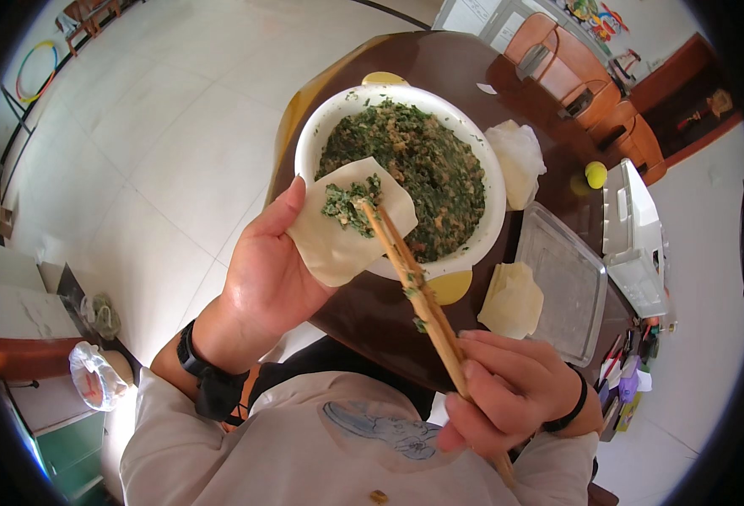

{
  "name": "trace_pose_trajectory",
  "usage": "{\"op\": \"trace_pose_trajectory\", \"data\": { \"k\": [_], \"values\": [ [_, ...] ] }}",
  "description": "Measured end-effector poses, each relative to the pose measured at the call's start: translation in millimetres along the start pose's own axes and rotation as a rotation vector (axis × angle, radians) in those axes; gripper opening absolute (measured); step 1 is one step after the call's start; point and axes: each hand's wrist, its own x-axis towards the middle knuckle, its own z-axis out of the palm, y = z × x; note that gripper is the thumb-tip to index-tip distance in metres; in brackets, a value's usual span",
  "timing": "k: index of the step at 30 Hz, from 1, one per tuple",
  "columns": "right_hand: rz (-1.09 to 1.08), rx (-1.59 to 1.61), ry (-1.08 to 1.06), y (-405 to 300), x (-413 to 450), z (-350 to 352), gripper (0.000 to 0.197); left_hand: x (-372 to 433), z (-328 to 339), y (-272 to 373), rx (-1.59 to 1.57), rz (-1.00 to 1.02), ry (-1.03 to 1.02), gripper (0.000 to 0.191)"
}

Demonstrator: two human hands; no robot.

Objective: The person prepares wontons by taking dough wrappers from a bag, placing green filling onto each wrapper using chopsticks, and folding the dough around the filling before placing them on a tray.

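My left hand (264, 272) holds up a dough wrapper (328, 253) on its palm and fingers, thumb at the wrapper's left edge. A small heap of green filling (347, 205) lies on the wrapper. In my right hand (511, 392) is a pair of wooden chopsticks (432, 316), bits of green stuck along them, their tips touching the heap. Just beyond and partly under the wrapper stands a white bowl (495, 183) with yellow handles, holding a large amount of chopped green and brown filling (416, 164). A stack of wrappers (512, 300) lies on the table right of the bowl.
On the dark round table (378, 338) are a clear plastic tray (565, 284), a bag of wrappers (516, 164), a yellow-green ball or fruit (595, 174) and a white plastic container (631, 234). Brown chairs (568, 69) stand beyond. A lined waste bin (97, 376) is at the lower left.
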Motion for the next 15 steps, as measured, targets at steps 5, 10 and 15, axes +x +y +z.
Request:
{"op": "trace_pose_trajectory", "data": {
  "k": [5,10,15],
  "values": [
    [0.026,0.029,-0.024,-2,2,-6,0.018,0,-3,-2,0.008,0.013,0.008,0.050],
    [-0.009,-0.001,-0.007,9,8,9,0.019,0,-1,-7,0.075,-0.002,-0.005,0.050],
    [-0.021,0.006,-0.006,4,-2,6,0.020,0,1,-6,0.169,-0.026,-0.061,0.053]
  ]
}}
